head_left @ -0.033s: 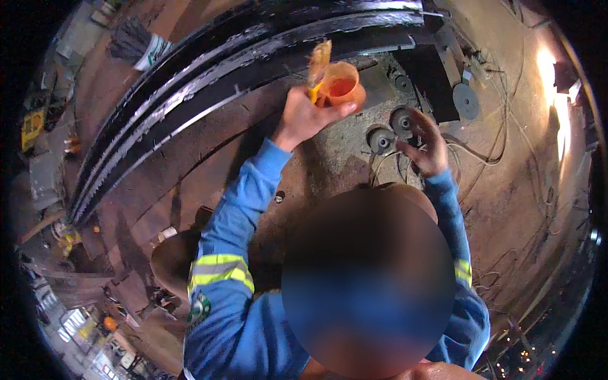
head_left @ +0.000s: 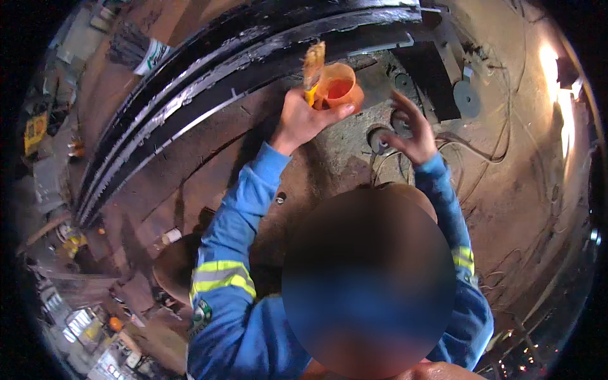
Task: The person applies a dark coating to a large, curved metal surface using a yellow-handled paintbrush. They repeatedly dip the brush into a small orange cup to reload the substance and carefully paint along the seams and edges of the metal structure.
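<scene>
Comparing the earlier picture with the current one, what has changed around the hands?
The right hand has moved up and left in the picture, nearer the orange cup, its fingers spread. The brush has shifted slightly left. Nothing was visibly picked up or let go. The left hand stays around the cup and brush, nearly in place.

Dim, except a white glare (head_left: 565, 117) at right (blown out). Edges bow darkly; a round blur (head_left: 367, 285) sits low.
</scene>
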`<move>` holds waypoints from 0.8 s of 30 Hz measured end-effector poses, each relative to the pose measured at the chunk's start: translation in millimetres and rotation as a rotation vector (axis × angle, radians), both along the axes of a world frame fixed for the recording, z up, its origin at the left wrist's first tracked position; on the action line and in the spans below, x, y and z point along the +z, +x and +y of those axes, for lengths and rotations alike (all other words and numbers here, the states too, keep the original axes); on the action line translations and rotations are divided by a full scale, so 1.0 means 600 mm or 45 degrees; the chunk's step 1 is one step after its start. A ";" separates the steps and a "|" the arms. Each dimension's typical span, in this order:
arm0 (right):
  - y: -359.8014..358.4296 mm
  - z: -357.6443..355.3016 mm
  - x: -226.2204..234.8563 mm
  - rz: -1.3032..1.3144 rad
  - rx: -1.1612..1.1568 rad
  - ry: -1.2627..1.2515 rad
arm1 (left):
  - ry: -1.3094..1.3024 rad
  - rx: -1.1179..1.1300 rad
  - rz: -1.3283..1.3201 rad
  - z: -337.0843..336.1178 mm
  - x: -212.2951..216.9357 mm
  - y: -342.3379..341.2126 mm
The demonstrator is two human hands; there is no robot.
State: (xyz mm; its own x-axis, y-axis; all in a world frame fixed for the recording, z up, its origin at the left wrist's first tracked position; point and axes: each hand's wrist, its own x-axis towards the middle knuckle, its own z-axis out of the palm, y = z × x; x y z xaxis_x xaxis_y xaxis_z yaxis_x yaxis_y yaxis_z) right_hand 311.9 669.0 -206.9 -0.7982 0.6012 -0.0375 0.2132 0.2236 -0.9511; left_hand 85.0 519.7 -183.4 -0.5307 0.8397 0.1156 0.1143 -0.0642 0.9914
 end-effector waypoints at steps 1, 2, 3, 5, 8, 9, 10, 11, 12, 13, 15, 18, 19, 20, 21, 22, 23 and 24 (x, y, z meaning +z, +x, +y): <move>-0.070 0.004 -0.012 0.183 0.161 0.044 | 0.005 -0.010 -0.081 0.009 -0.008 0.010; -0.101 0.008 -0.014 0.244 0.216 -0.024 | -0.014 -0.005 -0.068 0.022 -0.005 0.015; -0.119 0.008 -0.022 0.303 0.273 -0.090 | -0.032 0.004 -0.060 0.028 -0.003 0.021; -0.138 -0.005 -0.042 0.339 0.251 -0.086 | -0.085 0.032 0.054 0.024 -0.008 0.027; -0.157 -0.031 -0.066 0.360 0.176 -0.026 | -0.181 -0.003 0.411 0.006 -0.020 0.013; -0.142 -0.027 -0.071 0.338 0.161 0.008 | -0.228 -0.053 0.377 0.004 -0.021 0.015; -0.137 -0.021 -0.077 0.342 0.148 0.073 | -0.297 -0.129 0.367 -0.010 -0.014 0.001; -0.129 -0.026 -0.081 0.355 0.072 -0.077 | -0.367 -0.205 0.358 -0.024 -0.005 -0.015; -0.118 -0.019 -0.086 0.339 0.045 -0.013 | -0.342 -0.190 0.428 -0.035 0.015 -0.032; -0.102 -0.014 -0.083 0.313 0.021 0.047 | -0.317 -0.173 0.487 -0.053 0.046 -0.045; -0.081 -0.007 -0.080 0.259 0.017 0.154 | -0.364 -0.249 0.800 -0.071 0.097 -0.071; -0.058 -0.002 -0.074 0.207 -0.020 0.207 | -0.344 -0.239 1.475 -0.073 0.141 -0.063; -0.055 -0.002 -0.070 0.195 -0.035 0.205 | -0.356 -0.274 1.557 -0.073 0.145 -0.055; -0.054 0.000 -0.065 0.148 -0.010 0.246 | -0.368 -0.307 1.637 -0.071 0.146 -0.049; -0.054 -0.003 -0.062 0.124 0.009 0.286 | -0.377 -0.345 1.719 -0.064 0.145 -0.043; -0.053 -0.004 -0.061 0.100 0.029 0.326 | -0.273 -0.364 1.753 -0.058 0.135 -0.035; -0.051 -0.004 -0.061 0.075 0.048 0.366 | -0.259 -0.384 1.729 -0.049 0.125 -0.022; -0.052 -0.007 -0.066 0.081 0.038 0.347 | -0.192 -0.380 1.766 -0.043 0.114 -0.013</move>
State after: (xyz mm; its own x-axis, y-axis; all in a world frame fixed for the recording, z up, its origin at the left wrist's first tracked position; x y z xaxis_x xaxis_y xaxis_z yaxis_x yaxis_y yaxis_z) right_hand 280.9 664.7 -246.3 -0.8114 0.5582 0.1732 0.1441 0.4782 -0.8664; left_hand 77.1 493.9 -114.9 0.1322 0.9488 0.2870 0.9824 -0.1639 0.0894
